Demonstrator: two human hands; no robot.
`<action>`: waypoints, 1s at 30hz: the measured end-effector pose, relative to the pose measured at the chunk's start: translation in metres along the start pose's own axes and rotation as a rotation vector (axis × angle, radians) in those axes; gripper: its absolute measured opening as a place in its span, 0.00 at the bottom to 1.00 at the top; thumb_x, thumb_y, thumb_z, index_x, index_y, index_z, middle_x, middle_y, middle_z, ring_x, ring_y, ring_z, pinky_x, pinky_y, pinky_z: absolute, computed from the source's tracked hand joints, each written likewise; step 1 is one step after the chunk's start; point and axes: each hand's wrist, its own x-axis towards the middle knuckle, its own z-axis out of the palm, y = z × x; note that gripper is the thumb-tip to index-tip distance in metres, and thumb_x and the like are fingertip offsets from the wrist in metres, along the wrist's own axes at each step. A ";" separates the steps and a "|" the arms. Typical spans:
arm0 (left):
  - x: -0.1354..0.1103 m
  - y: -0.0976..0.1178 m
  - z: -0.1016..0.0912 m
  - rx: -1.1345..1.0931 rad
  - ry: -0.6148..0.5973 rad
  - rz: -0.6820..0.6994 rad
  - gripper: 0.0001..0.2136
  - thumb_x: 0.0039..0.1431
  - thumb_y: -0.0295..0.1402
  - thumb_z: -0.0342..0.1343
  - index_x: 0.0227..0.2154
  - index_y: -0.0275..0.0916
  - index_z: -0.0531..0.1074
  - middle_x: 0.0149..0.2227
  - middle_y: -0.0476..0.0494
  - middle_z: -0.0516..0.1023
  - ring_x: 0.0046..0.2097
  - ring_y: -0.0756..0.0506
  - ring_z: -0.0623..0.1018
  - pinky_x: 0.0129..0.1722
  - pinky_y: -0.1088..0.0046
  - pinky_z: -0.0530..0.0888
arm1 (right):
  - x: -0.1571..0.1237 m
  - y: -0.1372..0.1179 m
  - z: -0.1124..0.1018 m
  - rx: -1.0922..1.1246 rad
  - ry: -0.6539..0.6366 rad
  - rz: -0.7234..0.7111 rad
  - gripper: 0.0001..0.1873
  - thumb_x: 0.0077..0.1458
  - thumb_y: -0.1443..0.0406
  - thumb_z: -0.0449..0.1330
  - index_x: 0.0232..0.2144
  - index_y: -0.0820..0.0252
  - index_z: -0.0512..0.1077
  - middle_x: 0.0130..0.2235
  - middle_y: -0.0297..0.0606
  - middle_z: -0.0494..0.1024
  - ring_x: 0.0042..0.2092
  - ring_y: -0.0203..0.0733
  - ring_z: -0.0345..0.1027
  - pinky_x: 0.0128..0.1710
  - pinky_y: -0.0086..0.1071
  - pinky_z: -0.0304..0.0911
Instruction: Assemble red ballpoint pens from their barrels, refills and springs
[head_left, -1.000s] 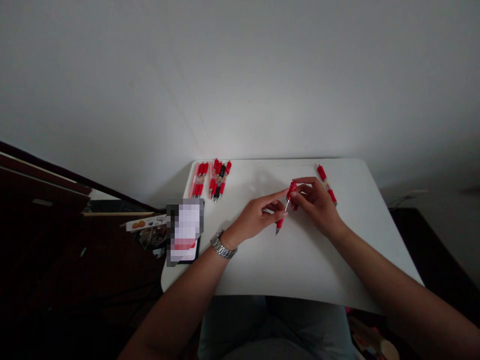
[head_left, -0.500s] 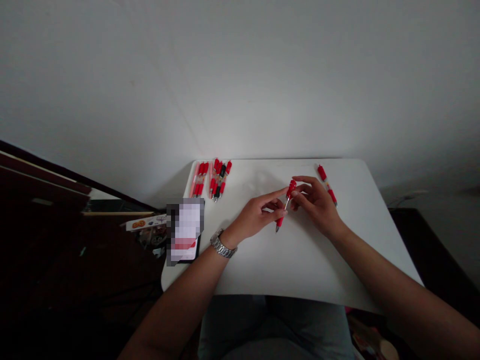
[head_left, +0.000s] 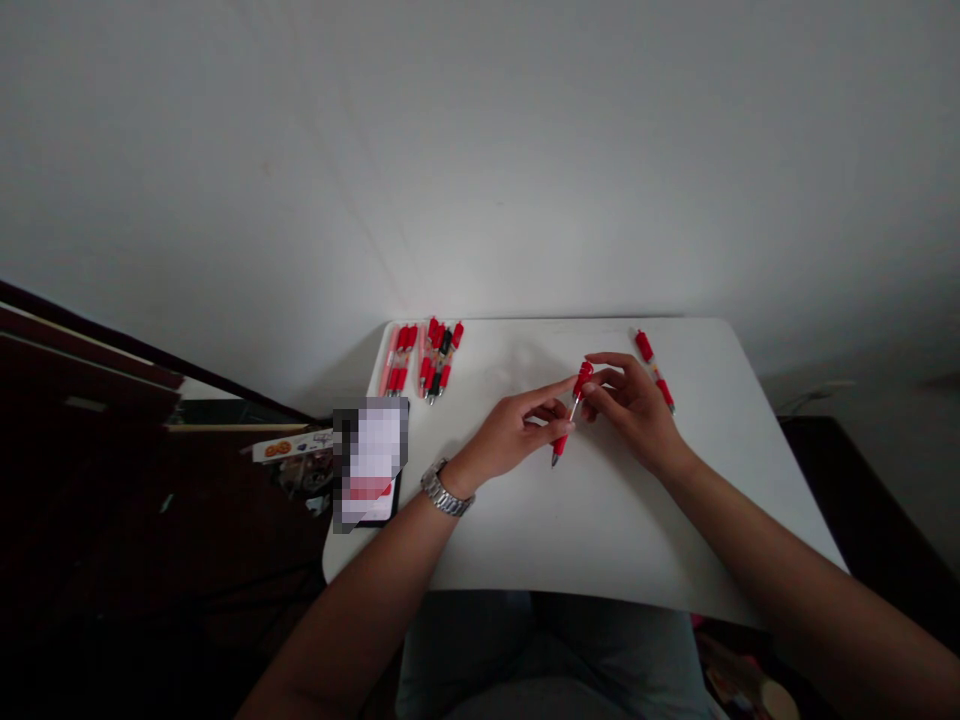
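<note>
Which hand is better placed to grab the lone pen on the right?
Likely the right hand: it is nearer the lone pen. The left hand is farther off, and both hold another red pen.

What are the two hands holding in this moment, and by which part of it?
A red pen. The left hand holds its lower half; the right hand holds its red upper end.

Angles both forearms point(head_left: 780, 545) inward; straightens index finger point(head_left: 551, 389) on left hand point(head_left: 511, 432), curling others near thumb point(head_left: 553, 431); curves right hand point(head_left: 634, 408) opposite, arching forefinger point(head_left: 609, 359) above bent thumb point(head_left: 605, 399).
</note>
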 end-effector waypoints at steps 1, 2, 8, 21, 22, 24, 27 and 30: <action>0.000 0.001 0.000 0.002 0.002 -0.001 0.28 0.64 0.33 0.62 0.66 0.51 0.66 0.41 0.46 0.77 0.37 0.52 0.75 0.40 0.73 0.77 | 0.000 0.000 0.000 0.000 0.000 -0.001 0.22 0.59 0.56 0.67 0.53 0.51 0.67 0.33 0.29 0.74 0.30 0.37 0.72 0.30 0.35 0.72; 0.000 0.001 0.000 0.004 0.004 0.000 0.28 0.64 0.32 0.62 0.66 0.51 0.66 0.41 0.46 0.77 0.37 0.52 0.75 0.41 0.73 0.77 | 0.000 -0.001 0.000 -0.001 -0.001 -0.003 0.22 0.59 0.56 0.67 0.53 0.51 0.67 0.33 0.29 0.74 0.30 0.37 0.72 0.30 0.35 0.72; 0.000 0.000 0.000 0.015 0.004 0.006 0.28 0.63 0.32 0.62 0.66 0.50 0.66 0.42 0.46 0.78 0.38 0.51 0.76 0.41 0.73 0.77 | 0.000 -0.002 0.002 0.000 -0.001 -0.004 0.22 0.59 0.56 0.67 0.52 0.51 0.67 0.33 0.29 0.74 0.29 0.36 0.72 0.30 0.34 0.72; 0.001 -0.001 0.000 0.018 0.015 0.013 0.28 0.63 0.33 0.62 0.66 0.50 0.66 0.42 0.45 0.78 0.39 0.50 0.77 0.42 0.73 0.78 | 0.000 0.000 0.001 -0.007 -0.001 -0.013 0.22 0.60 0.55 0.66 0.53 0.51 0.67 0.33 0.30 0.74 0.29 0.36 0.73 0.30 0.34 0.72; 0.001 -0.001 0.000 0.021 0.017 0.011 0.28 0.63 0.33 0.62 0.66 0.50 0.66 0.42 0.45 0.78 0.40 0.50 0.77 0.42 0.73 0.78 | 0.000 0.000 0.001 -0.009 0.001 -0.013 0.22 0.60 0.55 0.67 0.54 0.51 0.67 0.33 0.30 0.74 0.29 0.36 0.73 0.30 0.35 0.73; 0.001 -0.001 0.000 0.024 0.017 0.007 0.28 0.64 0.34 0.62 0.66 0.50 0.66 0.42 0.45 0.79 0.40 0.50 0.77 0.41 0.73 0.78 | 0.000 -0.003 0.002 -0.015 0.009 -0.011 0.24 0.60 0.55 0.67 0.55 0.51 0.66 0.34 0.30 0.74 0.29 0.36 0.73 0.30 0.35 0.73; 0.002 0.000 0.000 0.018 0.017 0.002 0.28 0.64 0.34 0.62 0.66 0.49 0.66 0.42 0.45 0.79 0.39 0.50 0.77 0.41 0.73 0.78 | 0.000 -0.006 0.003 -0.034 0.007 0.004 0.27 0.60 0.54 0.66 0.57 0.50 0.65 0.34 0.30 0.74 0.29 0.37 0.73 0.30 0.37 0.73; 0.003 0.001 0.000 0.010 0.020 0.008 0.27 0.65 0.34 0.61 0.66 0.47 0.67 0.42 0.44 0.79 0.38 0.50 0.78 0.41 0.72 0.78 | 0.000 -0.006 0.003 -0.043 0.014 0.019 0.28 0.60 0.53 0.66 0.58 0.49 0.64 0.34 0.31 0.74 0.29 0.39 0.72 0.30 0.40 0.74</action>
